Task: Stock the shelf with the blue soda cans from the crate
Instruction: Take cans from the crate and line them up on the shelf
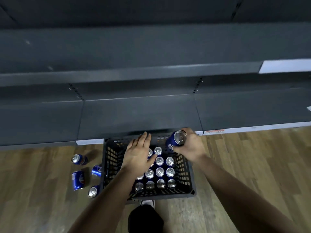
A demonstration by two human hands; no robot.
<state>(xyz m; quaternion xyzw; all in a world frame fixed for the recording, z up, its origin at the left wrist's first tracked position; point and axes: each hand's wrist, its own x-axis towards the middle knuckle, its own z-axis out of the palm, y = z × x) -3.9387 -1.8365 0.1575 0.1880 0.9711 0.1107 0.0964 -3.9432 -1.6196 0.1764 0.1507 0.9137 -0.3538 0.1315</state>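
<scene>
A black plastic crate (111, 158) stands on the wood floor in front of the dark grey shelf (138, 115). Several blue soda cans (159, 172) stand upright inside it, silver tops up. My right hand (191, 147) grips one blue can (176, 140), tilted, above the crate's far right corner. My left hand (138, 153) hovers flat over the crate's far left part with fingers spread and nothing in it. It hides some of the cans beneath it.
Several more blue cans (78, 179) lie and stand on the floor left of the crate. A higher shelf (117, 52) runs above the lowest one. White price strips (284, 66) line the shelf edges. My shoe (147, 203) is just behind the crate.
</scene>
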